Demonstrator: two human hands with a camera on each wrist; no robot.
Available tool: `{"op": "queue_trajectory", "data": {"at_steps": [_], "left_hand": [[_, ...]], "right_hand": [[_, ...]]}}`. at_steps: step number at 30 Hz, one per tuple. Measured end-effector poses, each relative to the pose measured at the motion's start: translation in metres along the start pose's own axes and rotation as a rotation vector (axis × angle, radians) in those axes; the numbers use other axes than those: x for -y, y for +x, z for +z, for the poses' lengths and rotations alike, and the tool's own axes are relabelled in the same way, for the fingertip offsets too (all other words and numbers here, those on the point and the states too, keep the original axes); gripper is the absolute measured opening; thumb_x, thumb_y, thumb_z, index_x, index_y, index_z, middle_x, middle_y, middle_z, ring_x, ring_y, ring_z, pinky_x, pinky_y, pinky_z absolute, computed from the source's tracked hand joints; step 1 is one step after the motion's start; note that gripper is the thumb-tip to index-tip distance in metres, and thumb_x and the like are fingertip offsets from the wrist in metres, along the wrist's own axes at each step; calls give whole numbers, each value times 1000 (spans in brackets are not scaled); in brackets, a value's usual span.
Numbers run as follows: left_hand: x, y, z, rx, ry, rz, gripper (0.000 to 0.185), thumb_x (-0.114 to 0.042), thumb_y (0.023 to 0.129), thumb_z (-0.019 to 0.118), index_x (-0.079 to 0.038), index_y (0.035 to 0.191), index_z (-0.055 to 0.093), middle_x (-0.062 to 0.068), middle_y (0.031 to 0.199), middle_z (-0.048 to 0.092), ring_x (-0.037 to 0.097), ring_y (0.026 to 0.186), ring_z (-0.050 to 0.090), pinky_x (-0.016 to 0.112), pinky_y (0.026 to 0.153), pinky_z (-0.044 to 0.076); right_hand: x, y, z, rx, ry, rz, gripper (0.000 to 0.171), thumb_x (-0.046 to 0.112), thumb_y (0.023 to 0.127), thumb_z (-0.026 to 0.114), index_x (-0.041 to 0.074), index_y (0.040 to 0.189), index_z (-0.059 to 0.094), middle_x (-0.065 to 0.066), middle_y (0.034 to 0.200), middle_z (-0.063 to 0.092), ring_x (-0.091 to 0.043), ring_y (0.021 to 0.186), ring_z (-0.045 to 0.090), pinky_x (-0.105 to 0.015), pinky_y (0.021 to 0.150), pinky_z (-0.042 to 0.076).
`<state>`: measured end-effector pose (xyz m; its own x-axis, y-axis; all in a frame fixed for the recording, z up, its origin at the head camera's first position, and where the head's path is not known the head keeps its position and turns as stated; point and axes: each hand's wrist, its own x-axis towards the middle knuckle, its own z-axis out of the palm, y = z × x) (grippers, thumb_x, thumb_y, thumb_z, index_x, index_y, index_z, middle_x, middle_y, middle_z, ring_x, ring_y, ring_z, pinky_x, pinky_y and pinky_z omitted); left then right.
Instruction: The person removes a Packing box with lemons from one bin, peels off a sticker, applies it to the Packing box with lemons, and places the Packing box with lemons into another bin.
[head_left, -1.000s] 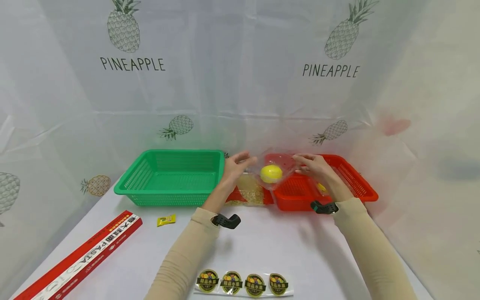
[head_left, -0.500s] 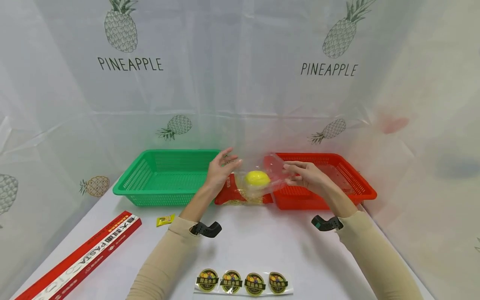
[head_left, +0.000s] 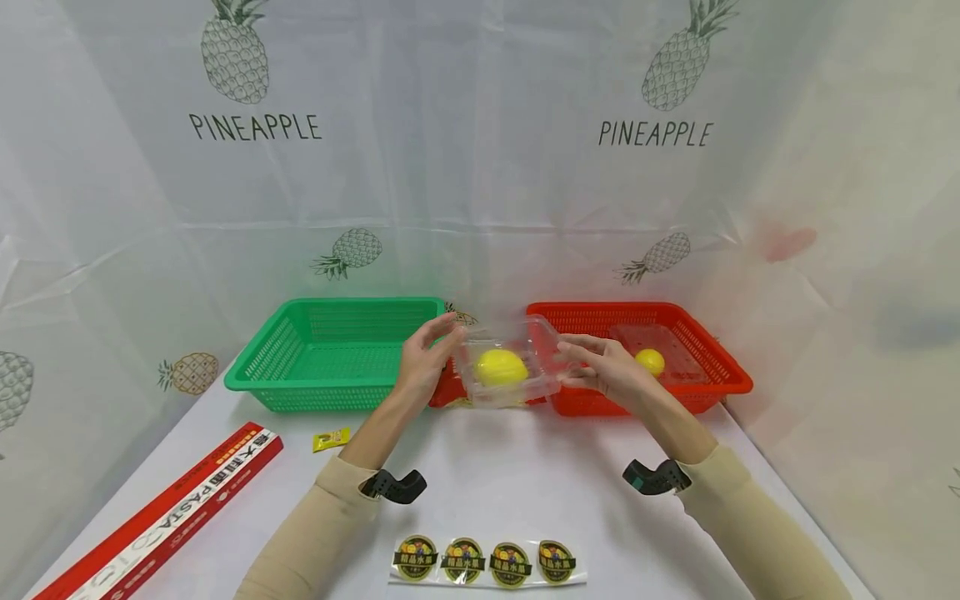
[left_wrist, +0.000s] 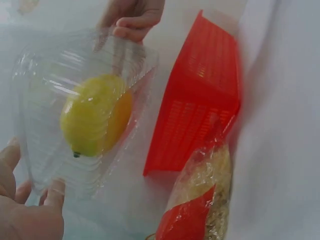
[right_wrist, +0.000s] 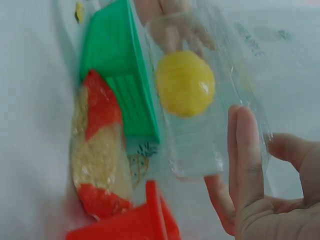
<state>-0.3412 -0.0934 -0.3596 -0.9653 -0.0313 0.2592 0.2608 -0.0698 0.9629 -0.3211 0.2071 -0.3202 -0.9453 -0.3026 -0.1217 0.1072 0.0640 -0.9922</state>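
Observation:
A clear plastic clamshell box point(head_left: 527, 386) with a yellow lemon point(head_left: 500, 367) inside hangs between my two hands, above the gap between the baskets. My left hand point(head_left: 442, 342) grips its left end, fingers and thumb at the rim point(left_wrist: 35, 195). My right hand point(head_left: 573, 358) holds the right end, with fingers laid along the side and the thumb underneath point(right_wrist: 250, 150). The left wrist view shows the lemon point(left_wrist: 95, 117) through the ribbed box wall point(left_wrist: 55, 65). From the right wrist the same lemon point(right_wrist: 185, 82) and box point(right_wrist: 200, 145) show.
A green basket point(head_left: 337, 350) stands at the left and a red basket point(head_left: 705, 375) at the right, holding a second lemon point(head_left: 650, 361). A red and clear pasta bag point(left_wrist: 200, 200) lies between them. Nearer me lie a red pasta carton point(head_left: 157, 517), a small yellow packet point(head_left: 332, 439) and a sticker strip point(head_left: 487, 562).
Both hands have carried the box with the lemon left and down, from over the red basket to the gap between the baskets. The second lemon in the red basket now shows.

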Motion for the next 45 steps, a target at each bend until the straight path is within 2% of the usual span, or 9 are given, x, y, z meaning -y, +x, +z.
{"op": "queue_trajectory", "data": {"at_steps": [6,14,19,23,26,30,36,40,45], "left_hand": [[1,-10,-4,-78,-26,-7,46,-39,84,77,-21,124,66,1,125,62,16,119,57,36,105,46],[6,-22,-9,-173,-168,-40,44,-34,82,79,-11,118,67,-1,107,71,11,102,66,21,93,54],[3,-31,-14,-202,-71,-82,45,-45,81,77,-14,113,73,-5,105,75,12,106,66,23,92,53],[2,-38,-19,-145,-4,-107,45,-45,83,76,-15,117,72,3,117,73,24,112,64,30,94,51],[4,-43,-24,-82,55,-130,50,-46,84,74,-15,123,70,6,125,69,26,108,64,35,93,52],[6,-51,-31,-7,101,-158,54,-47,86,71,-17,131,64,1,133,65,21,100,65,40,90,54],[4,-59,-40,78,107,-199,47,-43,92,65,-24,135,60,-4,143,54,23,116,58,42,96,52],[3,-63,-45,114,106,-250,44,-36,96,63,-22,137,59,-2,146,52,25,119,53,36,89,55],[5,-67,-50,173,90,-276,44,-27,98,60,-17,141,55,0,148,50,18,114,51,27,79,55]], "right_hand": [[-10,-6,13,-8,14,-18,63,34,96,63,10,149,39,-7,126,55,-13,73,69,-24,77,59],[-23,-15,33,-17,58,1,65,36,93,66,14,148,39,-9,126,52,-13,76,67,-27,80,59],[-28,-23,40,-3,15,-9,68,36,93,66,16,150,36,-18,138,49,-17,87,70,-27,85,57],[-33,-29,41,30,10,-6,69,33,95,65,14,153,32,-25,145,41,-18,88,70,-28,86,58],[-37,-33,39,41,23,8,68,30,95,65,14,152,32,-24,145,42,-19,88,72,-29,84,58],[-41,-38,38,68,7,13,68,30,95,64,13,152,32,-25,144,43,-22,88,74,-28,82,58],[-47,-45,39,115,-81,-10,73,30,94,66,12,154,28,-31,146,42,-28,89,74,-29,79,59],[-52,-46,37,144,-112,-9,72,27,94,66,12,154,28,-32,140,47,-29,90,74,-30,78,60],[-57,-46,36,165,-133,-3,72,26,94,67,14,154,30,-30,135,53,-31,89,74,-33,77,60]]}}
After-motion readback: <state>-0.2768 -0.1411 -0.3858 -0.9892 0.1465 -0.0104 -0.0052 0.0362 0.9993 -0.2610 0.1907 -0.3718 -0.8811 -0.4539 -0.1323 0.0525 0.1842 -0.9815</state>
